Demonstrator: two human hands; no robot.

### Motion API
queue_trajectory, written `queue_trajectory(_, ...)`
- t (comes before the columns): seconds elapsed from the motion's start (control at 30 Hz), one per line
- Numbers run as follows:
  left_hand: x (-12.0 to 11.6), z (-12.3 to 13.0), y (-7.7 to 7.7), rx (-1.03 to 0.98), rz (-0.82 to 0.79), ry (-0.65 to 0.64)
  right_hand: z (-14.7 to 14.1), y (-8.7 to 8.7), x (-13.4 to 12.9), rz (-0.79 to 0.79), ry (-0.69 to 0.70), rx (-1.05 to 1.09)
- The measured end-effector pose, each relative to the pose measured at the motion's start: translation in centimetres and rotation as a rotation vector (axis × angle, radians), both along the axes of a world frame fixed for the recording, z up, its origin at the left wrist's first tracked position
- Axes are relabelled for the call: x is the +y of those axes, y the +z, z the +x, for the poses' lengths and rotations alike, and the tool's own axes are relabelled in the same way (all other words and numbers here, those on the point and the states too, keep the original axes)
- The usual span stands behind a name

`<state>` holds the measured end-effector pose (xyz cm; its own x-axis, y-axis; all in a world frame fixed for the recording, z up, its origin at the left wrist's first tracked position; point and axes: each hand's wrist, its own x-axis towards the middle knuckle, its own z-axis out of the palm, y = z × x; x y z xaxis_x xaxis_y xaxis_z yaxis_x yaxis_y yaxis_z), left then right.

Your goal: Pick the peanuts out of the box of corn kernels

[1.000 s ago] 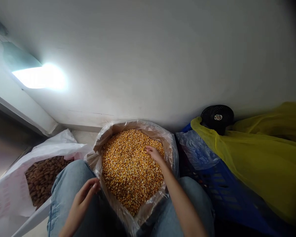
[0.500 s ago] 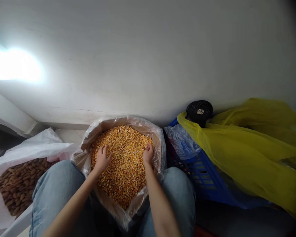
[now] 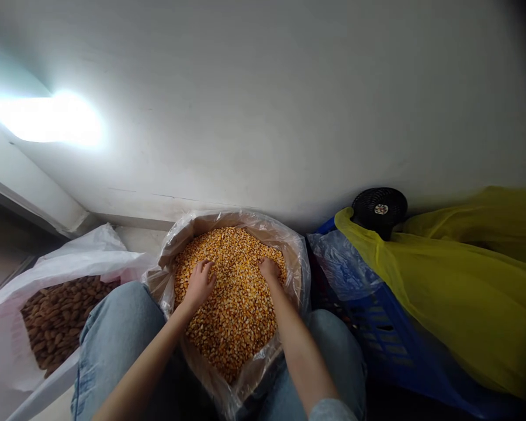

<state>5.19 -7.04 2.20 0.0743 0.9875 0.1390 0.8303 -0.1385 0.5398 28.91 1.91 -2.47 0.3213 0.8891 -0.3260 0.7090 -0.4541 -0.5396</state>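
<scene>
Between my knees stands a bag of dried corn kernels point(image 3: 232, 292), lined with clear plastic point(image 3: 296, 263) folded over its rim. My left hand point(image 3: 200, 285) rests on the left part of the corn, palm down, with its fingers apart and holding nothing visible. On the right side of the heap, my right hand point(image 3: 269, 269) has its fingers bent down and drawn together against the kernels. Its fingertips are partly hidden, so whatever they pinch does not show.
To the left lies an open white sack point(image 3: 127, 260) of brown almond-like nuts point(image 3: 61, 318). At right, a blue plastic crate point(image 3: 386, 333) carries yellow netting point(image 3: 460, 304) and a small black fan point(image 3: 379, 209). A pale wall point(image 3: 263, 128) rises behind the bag.
The camera view has turned a little left, so everything sits further right. My right hand has shifted inward over the corn, its fingers lower on the kernels. My left hand moved slightly inward.
</scene>
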Motion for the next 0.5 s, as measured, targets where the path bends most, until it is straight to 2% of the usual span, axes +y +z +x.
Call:
queue_trajectory(0.13, 0.4, 0.1, 0.1, 0.038, -0.012, -0.089, 0.0, 1.0, -0.3, 0.077, -0.032, 0.259)
queue_trajectory(0.23, 0.5, 0.4, 0.3, 0.066, -0.028, -0.222, -0.3, 2.5, -1.5, 0.153, -0.115, 0.502)
queue_trajectory(0.37, -0.5, 1.6, 0.4, 0.082, -0.053, -0.486, -0.2, 5.5, -3.9, 0.215, -0.221, 0.793)
queue_trajectory(0.5, -2.3, 3.5, -0.7, 0.178, -0.088, -0.901, 0.8, 8.5, -6.7, 0.223, -0.428, 1.301)
